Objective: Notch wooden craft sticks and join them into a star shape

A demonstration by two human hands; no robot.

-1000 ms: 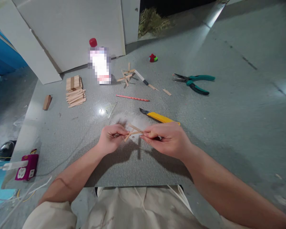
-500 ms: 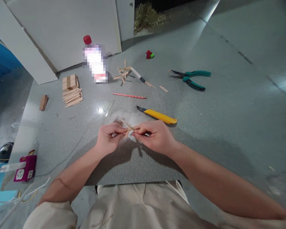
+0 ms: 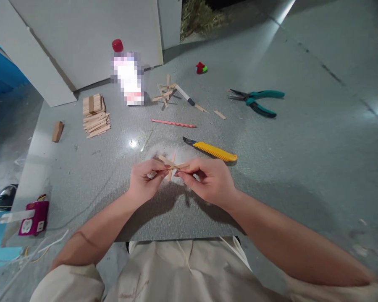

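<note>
- Since the earliest frame, the right hand (image 3: 212, 180) has come in toward the left hand (image 3: 146, 180); the yellow cutter (image 3: 214, 151), then partly covered at its handle end, now shows whole. The crossed sticks (image 3: 173, 167) appear turned: a stick end points away from the person that was not visible half a second ago.
- Surface (image 3: 91, 180): both forearms reach in over its near edge; the hands face each other, near its front, knuckles outward.
- Nearest tool: the cutter, on the surface just beyond the right hand, blade end toward the left and away. Right hand is the nearer one.
- Pencil (image 3: 173, 123): farther off, past the cutter, roughly crosswise.
- Crossed sticks: between the two sets of fingertips, seemingly lifted, shadow below. One stick runs roughly left to right, hand to hand; one runs near to far; one slants from far left down to the crossing.
- Fingers, left: pinched on the left side of the sticks, close to the crossing.
- Fingers, right: thumb and index pinched on the right side, equally close; exact contact too small to tell.
</note>
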